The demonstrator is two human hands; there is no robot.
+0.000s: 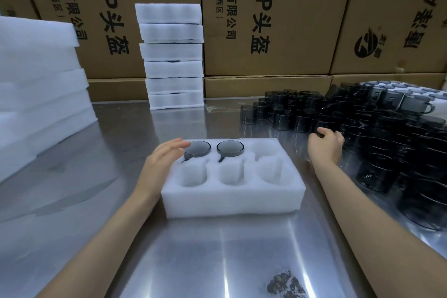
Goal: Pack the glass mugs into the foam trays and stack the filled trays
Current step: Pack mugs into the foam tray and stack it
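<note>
Head view looks down on a white foam tray (pixel 232 197) lying centred on the steel worktop (pixel 193 249), within reach of both hands. Two smoky glass mugs (pixel 214 148) sit in its far-left pockets; four pockets stay empty. Left hand (pixel 161 161), fingers straight, rests against the tray, probably steadying it. Right hand (pixel 325 146) curls into the mug pile (pixel 377 133) alongside; whether it grips one, I cannot tell.

A single head-worn, wide-angle view looks forward and down from above the near edge of the tabletop (pixel 217 249). It faces the wall of cardboard boxes (pixel 266 19) behind the tabletop's far edge. The tabletop's near part lies close under the lens.
</note>
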